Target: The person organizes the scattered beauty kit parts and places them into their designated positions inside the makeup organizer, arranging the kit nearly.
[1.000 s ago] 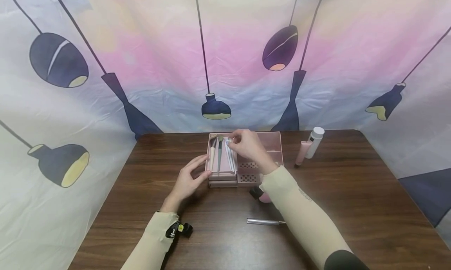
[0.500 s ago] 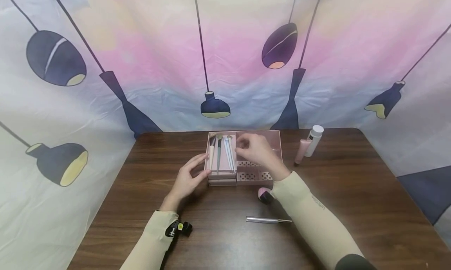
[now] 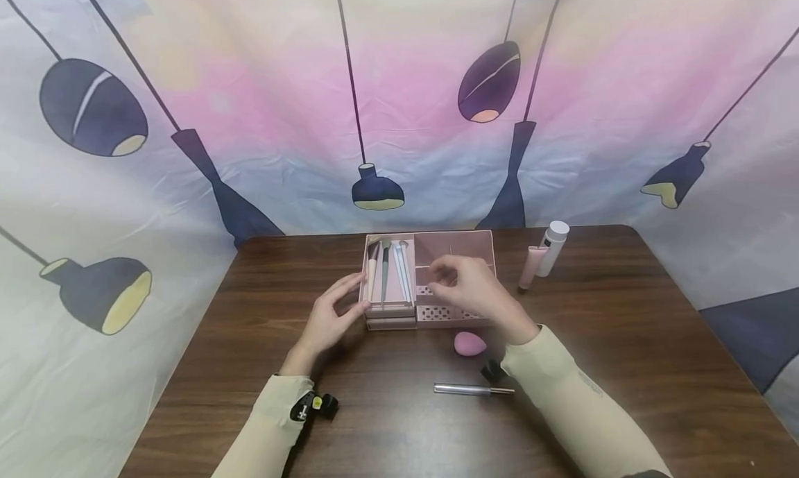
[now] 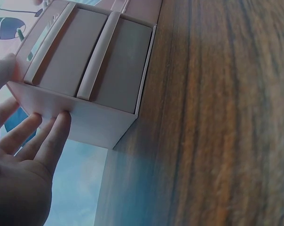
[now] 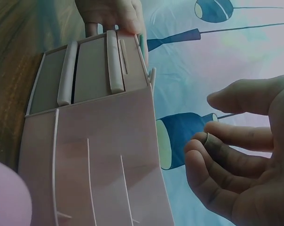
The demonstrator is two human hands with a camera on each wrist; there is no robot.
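A pink desk organizer [image 3: 453,243] stands at the back of the table, two drawers stacked at its left under a top tray. Several makeup brushes [image 3: 383,278] lie in that tray. My left hand [image 3: 329,320] touches the organizer's left side with extended fingers, its thumb at the tray's front corner; the left wrist view shows the fingertips against the side wall [image 4: 85,117]. Above the right-hand compartments hovers my right hand [image 3: 476,289], fingers loosely bent and holding nothing. In the right wrist view there is a gap between its thumb [image 5: 240,96] and fingers.
A pink egg-shaped makeup sponge [image 3: 469,344] lies before the organizer. Nearer me is a slim silver tube with a thin end [image 3: 465,389]. At the right stand a pink squeeze tube [image 3: 532,268] and a white bottle [image 3: 553,249]. A printed cloth [image 3: 299,186] hangs behind the table.
My right hand has moved from the white brushes in the tray rightward and toward me, leaving them lying there. The sponge has come into full view. My left hand keeps its place.
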